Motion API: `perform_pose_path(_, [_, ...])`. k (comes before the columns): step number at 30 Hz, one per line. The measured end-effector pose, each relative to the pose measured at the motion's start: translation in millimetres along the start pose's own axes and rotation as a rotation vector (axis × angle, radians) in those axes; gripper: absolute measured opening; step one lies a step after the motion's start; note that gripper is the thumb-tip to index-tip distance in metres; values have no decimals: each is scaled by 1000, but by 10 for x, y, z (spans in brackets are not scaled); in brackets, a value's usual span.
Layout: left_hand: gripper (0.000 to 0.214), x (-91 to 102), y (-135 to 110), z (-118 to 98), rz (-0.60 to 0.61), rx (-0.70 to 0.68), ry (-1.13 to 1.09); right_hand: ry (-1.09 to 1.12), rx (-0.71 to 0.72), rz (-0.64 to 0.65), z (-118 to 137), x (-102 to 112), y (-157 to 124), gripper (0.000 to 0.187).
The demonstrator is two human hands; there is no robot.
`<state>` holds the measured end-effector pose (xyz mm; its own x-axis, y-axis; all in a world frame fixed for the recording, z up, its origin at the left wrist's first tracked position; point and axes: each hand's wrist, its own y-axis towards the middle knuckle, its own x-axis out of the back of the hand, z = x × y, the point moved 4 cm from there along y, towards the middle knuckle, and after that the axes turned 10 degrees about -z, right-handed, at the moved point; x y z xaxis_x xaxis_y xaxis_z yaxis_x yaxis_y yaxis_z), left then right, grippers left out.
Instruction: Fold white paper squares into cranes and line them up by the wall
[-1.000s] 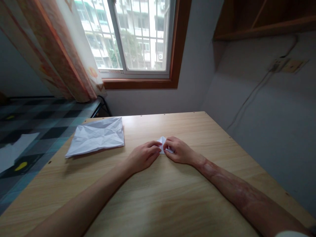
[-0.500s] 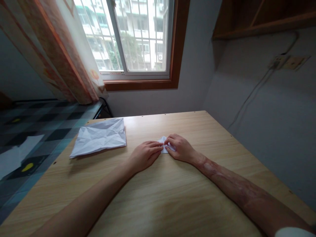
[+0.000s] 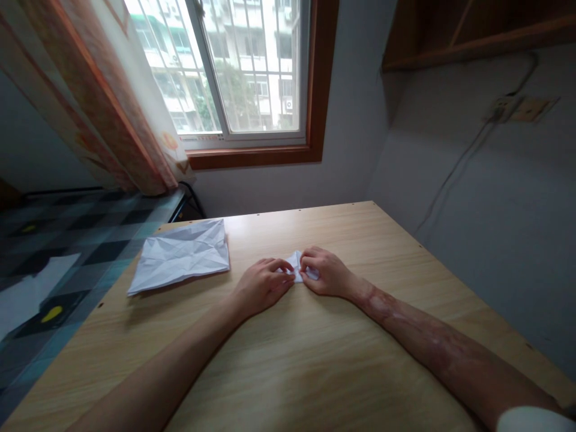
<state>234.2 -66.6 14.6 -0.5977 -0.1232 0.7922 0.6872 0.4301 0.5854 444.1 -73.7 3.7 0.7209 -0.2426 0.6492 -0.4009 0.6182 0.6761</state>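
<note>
Folded paper (image 3: 295,260) pinched between two hands on a pale tabletop

The wood-grained tabletop (image 3: 288,366) reaches toward a grey wall (image 3: 348,129) with a barred window (image 3: 258,78). A patterned curtain (image 3: 96,96) hangs at the window's left, and a wooden shelf (image 3: 477,51) is fixed high on the right. Below it a cord (image 3: 454,171) runs down from a wall socket (image 3: 528,109).

At far left on the tabletop lies a larger creased paper (image 3: 182,252), well apart from both hands. Beyond the left edge, loose paper (image 3: 22,303) rests on a checked cloth (image 3: 67,207).

The small folded paper sits mid-tabletop, toward the far side. The left hand (image 3: 263,282) has its fingers clamped on the paper's left part; those of the right hand (image 3: 327,273) are clamped on its right. The fingers hide much of it, leaving mainly the pointed far end and a middle strip visible.
</note>
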Motion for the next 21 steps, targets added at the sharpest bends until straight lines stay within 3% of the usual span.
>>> perform_pose_path(14, [16, 33, 0, -24, -15, 24, -51, -21, -72, -9, -16, 22, 11, 9])
perform_pose_path(21, [21, 60, 15, -18, -29, 161, -102, 56, -52, -7, -48, 51, 9, 30])
